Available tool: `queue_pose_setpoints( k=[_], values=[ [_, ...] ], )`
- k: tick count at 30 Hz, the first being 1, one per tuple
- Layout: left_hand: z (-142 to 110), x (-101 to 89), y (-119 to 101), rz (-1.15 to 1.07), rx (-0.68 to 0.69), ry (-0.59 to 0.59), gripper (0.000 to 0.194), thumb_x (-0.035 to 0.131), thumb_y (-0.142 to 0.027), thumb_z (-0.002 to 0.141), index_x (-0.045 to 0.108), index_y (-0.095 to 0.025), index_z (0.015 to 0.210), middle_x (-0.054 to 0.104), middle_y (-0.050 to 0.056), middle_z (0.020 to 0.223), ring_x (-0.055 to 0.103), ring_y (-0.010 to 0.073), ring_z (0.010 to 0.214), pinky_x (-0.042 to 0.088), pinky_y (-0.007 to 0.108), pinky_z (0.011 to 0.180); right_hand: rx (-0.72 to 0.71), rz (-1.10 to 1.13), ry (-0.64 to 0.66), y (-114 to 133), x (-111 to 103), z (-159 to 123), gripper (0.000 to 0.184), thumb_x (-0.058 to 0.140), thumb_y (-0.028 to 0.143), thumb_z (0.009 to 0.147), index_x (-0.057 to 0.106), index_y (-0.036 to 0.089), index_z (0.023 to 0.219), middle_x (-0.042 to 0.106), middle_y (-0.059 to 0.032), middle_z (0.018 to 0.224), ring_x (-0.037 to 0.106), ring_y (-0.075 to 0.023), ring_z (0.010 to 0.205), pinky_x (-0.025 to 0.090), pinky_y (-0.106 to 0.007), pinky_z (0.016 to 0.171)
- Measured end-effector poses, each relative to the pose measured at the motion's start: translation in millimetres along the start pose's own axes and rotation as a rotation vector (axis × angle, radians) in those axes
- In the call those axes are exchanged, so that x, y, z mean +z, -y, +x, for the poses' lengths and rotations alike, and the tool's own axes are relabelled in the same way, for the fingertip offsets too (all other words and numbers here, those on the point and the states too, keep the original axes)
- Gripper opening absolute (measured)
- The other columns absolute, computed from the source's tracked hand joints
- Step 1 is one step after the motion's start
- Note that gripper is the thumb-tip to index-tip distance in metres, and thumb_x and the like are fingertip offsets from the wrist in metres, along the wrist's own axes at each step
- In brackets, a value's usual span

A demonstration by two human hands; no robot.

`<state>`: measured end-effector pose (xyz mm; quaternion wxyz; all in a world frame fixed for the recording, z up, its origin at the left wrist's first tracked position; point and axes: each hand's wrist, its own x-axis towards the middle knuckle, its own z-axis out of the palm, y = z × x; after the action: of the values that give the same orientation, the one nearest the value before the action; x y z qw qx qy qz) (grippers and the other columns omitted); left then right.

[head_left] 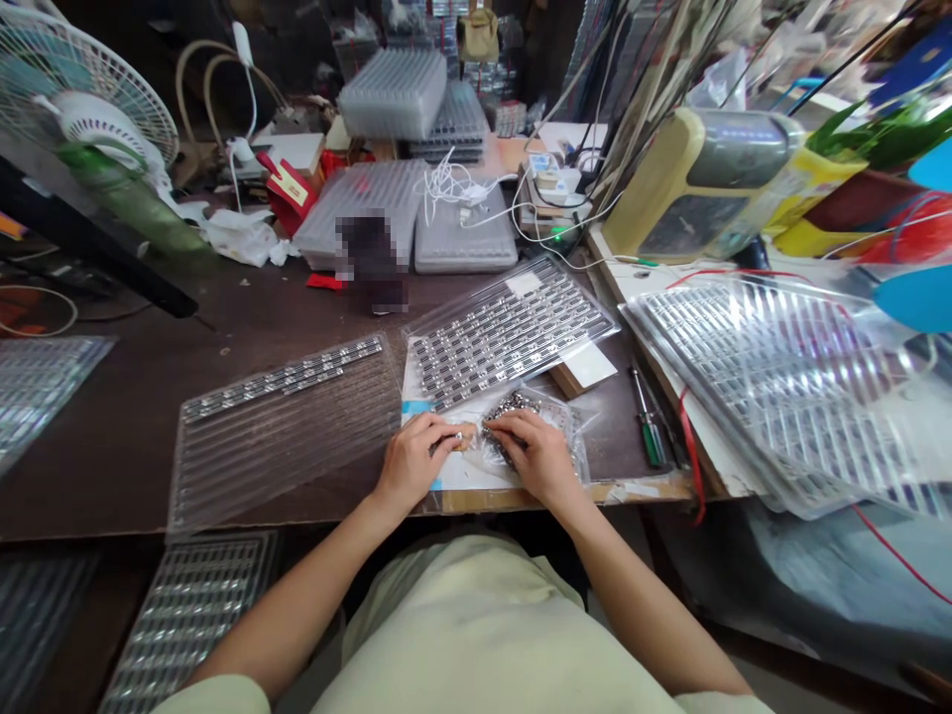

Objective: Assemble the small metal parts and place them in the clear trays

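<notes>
My left hand is closed in a pinch on a small metal part, beside a small brown piece on the white sheet. My right hand has its fingertips pressed together at the edge of a clear plastic bag with a heap of small metal parts; what they pinch is too small to make out. Just beyond my hands lies a clear ribbed tray filled with rows of metal-and-black strips. Left of my hands, another clear ribbed tray holds a few such strips along its far edge.
A green-handled screwdriver lies right of the bag, near a small white-topped block. More filled trays are stacked at the right. A fan, stacked clear trays and white cables stand behind.
</notes>
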<state>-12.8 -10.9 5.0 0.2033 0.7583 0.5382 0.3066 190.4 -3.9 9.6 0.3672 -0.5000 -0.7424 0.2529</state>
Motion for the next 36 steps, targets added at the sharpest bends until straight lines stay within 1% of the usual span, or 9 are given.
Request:
queue_pose_setpoints(
  k=[4,7,10,14,20,24,29,33,36],
  values=[
    [0.3,0.6,1.1,-0.019,-0.002,-0.002,0.013,0.059,-0.024,0.086,0.07,-0.023,0.093,0.066,0.004,0.088,0.062,0.0173,0.085,0.05,0.03,0.077,0.043,-0.126,-0.006,7.8,9.1,5.0,0.01,0.059,0.028,0.087,0.068,0.023,0.086,0.069,-0.0017,0.081,0.061,-0.016,0.077,0.045,-0.028,0.072],
    [0.2,-1.3,4.7,-0.126,-0.064,-0.106,0.012,0.057,-0.024,0.086,0.068,-0.021,0.09,0.067,0.005,0.092,0.063,0.0165,0.084,0.051,0.028,0.075,-0.005,-0.226,0.019,15.0,20.6,9.8,0.012,0.064,0.035,0.084,0.069,0.025,0.08,0.069,-0.0004,0.08,0.058,-0.016,0.077,0.038,-0.03,0.072],
    [0.7,-4.4,9.0,-0.212,-0.135,-0.206,0.014,0.055,-0.026,0.087,0.067,-0.019,0.092,0.065,0.005,0.094,0.063,0.0156,0.083,0.052,0.026,0.069,-0.053,-0.296,0.025,19.2,32.9,12.0,0.014,0.064,0.039,0.084,0.071,0.028,0.081,0.069,-0.0012,0.087,0.054,-0.0175,0.082,0.033,-0.033,0.074],
    [0.6,-4.9,12.3,-0.258,-0.154,-0.224,0.017,0.055,-0.029,0.087,0.066,-0.018,0.092,0.064,0.006,0.094,0.063,0.0152,0.083,0.053,0.025,0.068,-0.065,-0.345,0.029,20.1,40.9,10.0,0.014,0.06,0.037,0.087,0.072,0.03,0.087,0.067,-0.002,0.089,0.051,-0.0185,0.084,0.033,-0.035,0.075],
    [2.2,-4.4,10.2,-0.279,-0.185,-0.203,0.015,0.056,-0.028,0.086,0.067,-0.019,0.091,0.065,0.006,0.095,0.064,0.0157,0.083,0.054,0.025,0.068,-0.029,-0.474,-0.019,11.2,19.4,3.8,0.021,0.058,0.033,0.089,0.069,0.027,0.106,0.066,-0.005,0.1,0.052,-0.0215,0.09,0.036,-0.035,0.074],
    [8.3,-4.3,-1.6,-0.209,-0.111,-0.102,0.013,0.06,-0.027,0.085,0.07,-0.021,0.091,0.067,0.004,0.094,0.064,0.0156,0.082,0.052,0.026,0.069,0.018,-0.549,0.002,0.9,4.7,-2.2,0.019,0.058,0.034,0.088,0.069,0.024,0.1,0.065,-0.0051,0.092,0.055,-0.0196,0.084,0.035,-0.032,0.069],
    [11.2,7.0,-11.8,-0.078,0.043,-0.035,0.013,0.063,-0.025,0.084,0.07,-0.024,0.094,0.067,0.003,0.091,0.062,0.0162,0.087,0.05,0.029,0.08,0.032,-0.529,-0.037,-3.0,7.2,-6.4,0.015,0.054,0.03,0.091,0.067,0.022,0.087,0.064,-0.0016,0.083,0.057,-0.0154,0.078,0.032,-0.028,0.067],
    [8.9,15.3,-8.0,-0.031,0.084,-0.048,0.011,0.065,-0.023,0.082,0.071,-0.022,0.092,0.066,0.003,0.088,0.061,0.0163,0.086,0.05,0.029,0.078,0.06,-0.532,-0.054,-2.9,9.1,-5.5,0.02,0.05,0.031,0.092,0.066,0.02,0.087,0.065,-0.0027,0.083,0.058,-0.0158,0.079,0.034,-0.027,0.069],
    [9.0,16.4,-4.2,-0.039,0.09,-0.035,0.012,0.065,-0.02,0.082,0.071,-0.022,0.091,0.067,0.003,0.087,0.061,0.0163,0.085,0.05,0.029,0.078,0.119,-0.531,0.0,-1.2,5.2,-2.6,0.027,0.042,0.032,0.096,0.068,0.022,0.095,0.068,-0.0029,0.088,0.06,-0.0154,0.076,0.036,-0.027,0.068]
  ],
)
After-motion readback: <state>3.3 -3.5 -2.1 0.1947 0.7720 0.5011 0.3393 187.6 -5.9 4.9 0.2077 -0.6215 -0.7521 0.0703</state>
